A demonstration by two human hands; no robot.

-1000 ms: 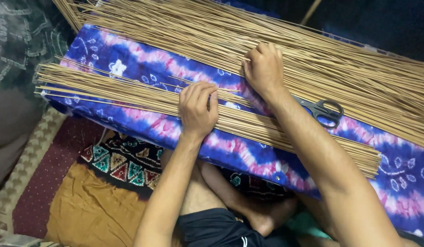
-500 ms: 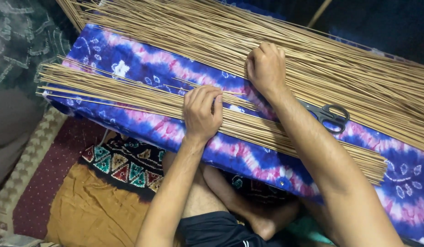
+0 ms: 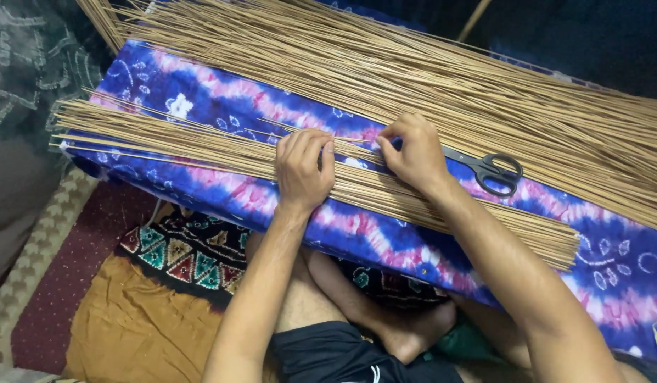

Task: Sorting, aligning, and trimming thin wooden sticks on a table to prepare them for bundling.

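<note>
A flat row of thin tan sticks (image 3: pixel 165 138) lies along the near edge of a board covered in blue and pink tie-dye cloth (image 3: pixel 208 92). My left hand (image 3: pixel 304 167) presses palm down on this row, fingers together. My right hand (image 3: pixel 412 152) rests just to the right of it, fingers curled, pinching a single thin stick (image 3: pixel 307 132) that runs off to the left. A much larger pile of the same sticks (image 3: pixel 428 78) covers the far side of the board.
Black-handled scissors (image 3: pixel 488 170) lie on the cloth just right of my right hand. Under the board are my crossed legs, a patterned dark mat (image 3: pixel 187 248), an orange cloth (image 3: pixel 130 326) and a maroon rug (image 3: pixel 66 276).
My right hand has drawn back from the big pile toward the near row and closed its fingers on a stick. My left hand has stayed pressed on the row.
</note>
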